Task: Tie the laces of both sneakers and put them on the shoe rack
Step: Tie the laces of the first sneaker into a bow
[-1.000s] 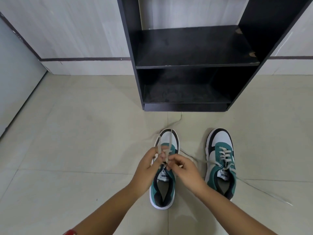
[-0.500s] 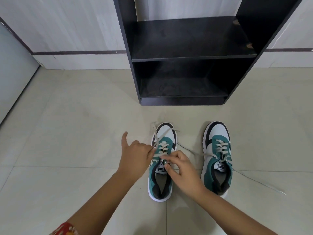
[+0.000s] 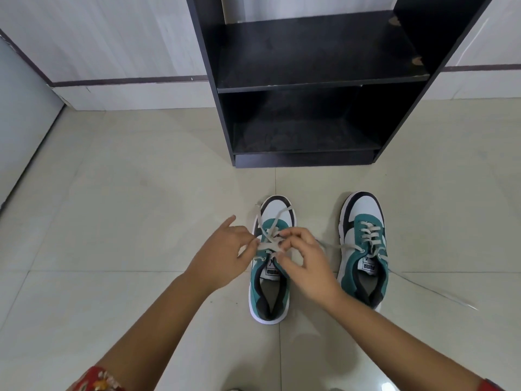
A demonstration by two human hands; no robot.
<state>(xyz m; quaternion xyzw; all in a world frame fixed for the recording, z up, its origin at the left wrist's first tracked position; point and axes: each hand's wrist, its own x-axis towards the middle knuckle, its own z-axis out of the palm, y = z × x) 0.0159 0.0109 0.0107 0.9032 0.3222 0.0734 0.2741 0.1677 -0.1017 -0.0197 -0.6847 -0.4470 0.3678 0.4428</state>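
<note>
Two teal, white and black sneakers stand side by side on the floor, toes toward the rack. Over the left sneaker (image 3: 269, 289) my left hand (image 3: 222, 258) pinches a grey lace (image 3: 272, 225) at the eyelets, and my right hand (image 3: 306, 263) grips the other lace end at the same spot. The laces cross between my fingers. The right sneaker (image 3: 363, 249) stands untouched, its loose laces (image 3: 434, 290) trailing left and right across the tiles. A black shoe rack (image 3: 310, 71) with two bare shelves stands just beyond the shoes.
Cream floor tiles (image 3: 112, 207) spread to the left and right of the shoes. A pale wall (image 3: 112, 46) with a dark stripe runs behind the rack, and a grey panel (image 3: 19, 114) closes the left side.
My hands parted and came back together over the left sneaker's laces. The lace that was lifted now lies lower across the shoe. The view tilted down slightly.
</note>
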